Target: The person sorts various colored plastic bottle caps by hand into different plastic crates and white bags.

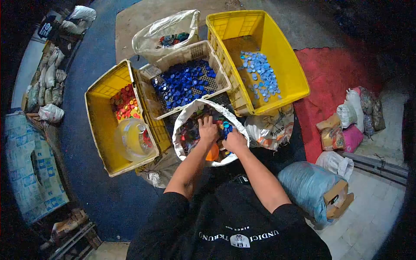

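Both of my hands reach into a round white sack (178, 126) full of mixed bottle caps. My left hand (208, 130) lies over the caps near the middle, its fingers stretched forward and a little apart, touching the pile. Toward the sack's right side, my right hand (234, 141) is curled. Whatever its fingers hold is hidden. Blue caps (225, 127) lie just beyond that hand. An orange round piece (212, 153) sits below my hands, near the sack's near rim.
A white crate (222, 82) of dark blue caps stands beyond the sack. Yellow crates stand left (100, 143) with red caps and a clear jug (133, 136), and right (299, 89) with light blue caps. Behind is a white sack (149, 37). A blue bag (299, 184) lies right.
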{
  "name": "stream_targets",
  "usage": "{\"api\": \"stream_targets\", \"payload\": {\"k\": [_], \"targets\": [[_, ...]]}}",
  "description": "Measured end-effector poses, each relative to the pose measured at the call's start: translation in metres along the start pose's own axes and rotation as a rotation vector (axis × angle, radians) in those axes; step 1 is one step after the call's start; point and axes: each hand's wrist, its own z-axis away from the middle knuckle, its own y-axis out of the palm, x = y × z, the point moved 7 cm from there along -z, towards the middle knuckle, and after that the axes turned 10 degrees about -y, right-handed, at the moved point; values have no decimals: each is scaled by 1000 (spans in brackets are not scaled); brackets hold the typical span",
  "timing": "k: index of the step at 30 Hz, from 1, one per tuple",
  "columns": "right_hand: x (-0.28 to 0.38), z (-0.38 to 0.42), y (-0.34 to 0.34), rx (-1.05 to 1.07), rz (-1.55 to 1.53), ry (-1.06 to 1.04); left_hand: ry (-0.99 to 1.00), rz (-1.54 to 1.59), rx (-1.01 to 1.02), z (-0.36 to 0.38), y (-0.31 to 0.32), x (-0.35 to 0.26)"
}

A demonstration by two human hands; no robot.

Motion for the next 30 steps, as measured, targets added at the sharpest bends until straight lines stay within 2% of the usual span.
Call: {"api": "stream_targets", "payload": {"k": [2,5,8,12,15,17,18,21,23,25,26,28,30], "targets": [[1,-9,-2,-109,-38,-1,-18,-3,111,7,-11,1],[8,-25,6,-143,-1,-98,-36,20,92,12,-15,5],[7,-34,6,-159,-28,-36,-59,50,7,13,-25,18],[6,-38,13,-223,-73,-36,-83,103,82,17,-56,30],[6,-46,15,-265,-80,-77,-151,244,20,16,-73,39],[7,-47,17,-288,-30,-44,-201,567,-28,25,-87,49],[9,-46,13,-345,-92,-40,-200,566,-27,27,-86,51],[13,-37,1,-266,-104,-46,-288,700,14,34,-84,64],[28,-17,-22,-439,-130,-190,-454,928,243,43,-68,74],[35,1,-32,-627,-173,-417,-446,915,174,46,-68,81],[33,6,-31,-631,-168,-419,-432,956,163,48,-67,84],[26,7,-18,-440,-770,-391,-408,1000,147,49,-70,85],[34,12,-14,-468,-839,-414,-454,1066,186,53,-67,85]]}}
